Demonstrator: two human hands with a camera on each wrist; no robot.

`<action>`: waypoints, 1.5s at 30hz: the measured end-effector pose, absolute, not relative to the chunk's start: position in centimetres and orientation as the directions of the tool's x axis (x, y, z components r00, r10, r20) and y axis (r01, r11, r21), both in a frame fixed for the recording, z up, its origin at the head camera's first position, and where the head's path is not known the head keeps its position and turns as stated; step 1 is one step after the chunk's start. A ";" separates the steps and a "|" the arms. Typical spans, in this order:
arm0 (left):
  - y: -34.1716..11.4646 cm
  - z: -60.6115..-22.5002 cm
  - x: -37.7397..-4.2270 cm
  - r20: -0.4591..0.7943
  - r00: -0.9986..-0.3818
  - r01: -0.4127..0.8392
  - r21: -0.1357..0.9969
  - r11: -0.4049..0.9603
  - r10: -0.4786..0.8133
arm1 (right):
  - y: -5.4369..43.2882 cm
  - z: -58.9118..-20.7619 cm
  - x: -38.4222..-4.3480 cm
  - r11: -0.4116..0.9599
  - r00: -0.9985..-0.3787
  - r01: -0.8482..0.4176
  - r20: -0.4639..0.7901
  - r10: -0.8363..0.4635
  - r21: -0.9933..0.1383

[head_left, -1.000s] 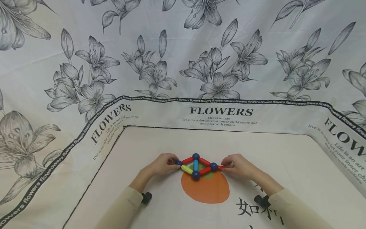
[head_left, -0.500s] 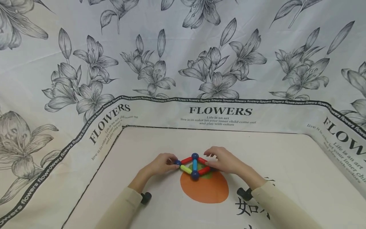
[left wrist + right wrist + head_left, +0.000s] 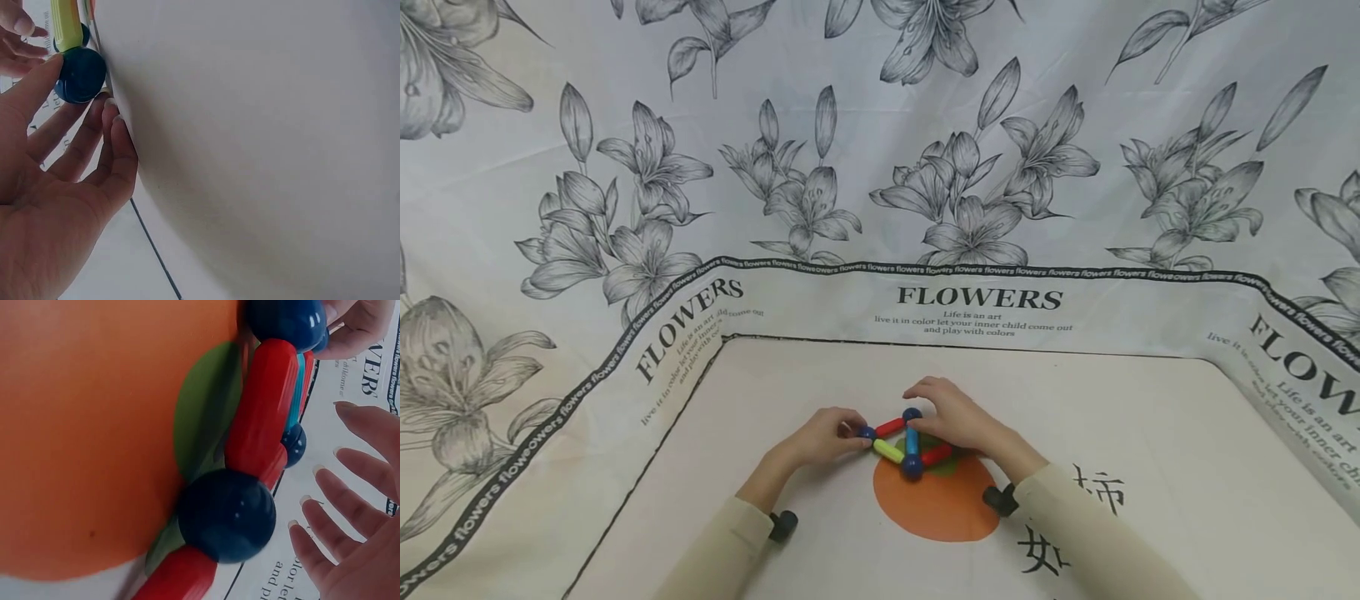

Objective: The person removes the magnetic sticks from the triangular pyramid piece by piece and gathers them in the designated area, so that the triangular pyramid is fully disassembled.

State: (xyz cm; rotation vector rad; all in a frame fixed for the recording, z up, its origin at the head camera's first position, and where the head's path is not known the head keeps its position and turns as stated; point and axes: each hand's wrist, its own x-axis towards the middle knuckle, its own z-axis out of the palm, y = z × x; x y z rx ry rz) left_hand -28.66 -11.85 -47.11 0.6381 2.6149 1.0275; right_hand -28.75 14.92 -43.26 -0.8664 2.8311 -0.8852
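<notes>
1. Right hand [image 3: 958, 414] just left the end red stick [image 3: 178, 575] and swung inward. Its fingers are spread now, pinching nothing, near the far ball [image 3: 912, 413].
2. To me that means the stick stays on by itself and that hand's free, with the left one doing the steadying.
3. Left hand [image 3: 823, 437] hasn't budged, still pinching the left ball [image 3: 867, 435] next to the yellow-green stick [image 3: 889, 452].
4. The stick-and-ball frame [image 3: 912, 442] is on the desk [image 3: 1075, 400], over the top of the orange print [image 3: 925, 508].
5. Hard to see: right hand blocks the right ball [image 3: 227, 515] from the head cam, the wrist cam crops the end stick, and can't tell if any right fingertip touches the far ball.
</notes>
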 end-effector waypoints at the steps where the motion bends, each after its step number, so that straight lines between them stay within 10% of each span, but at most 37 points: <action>1: -11.9 -47.1 -28.7 -0.079 -0.870 0.302 0.694 0.654 0.487 | 14.7 -43.3 -28.9 0.677 -0.841 -0.497 0.112 -0.529 -0.542; 45: -11.9 -46.8 -28.9 -0.083 -0.872 0.293 0.702 0.650 0.483 | 10.5 -45.4 -30.8 0.677 -0.817 -0.485 0.012 -0.576 -0.553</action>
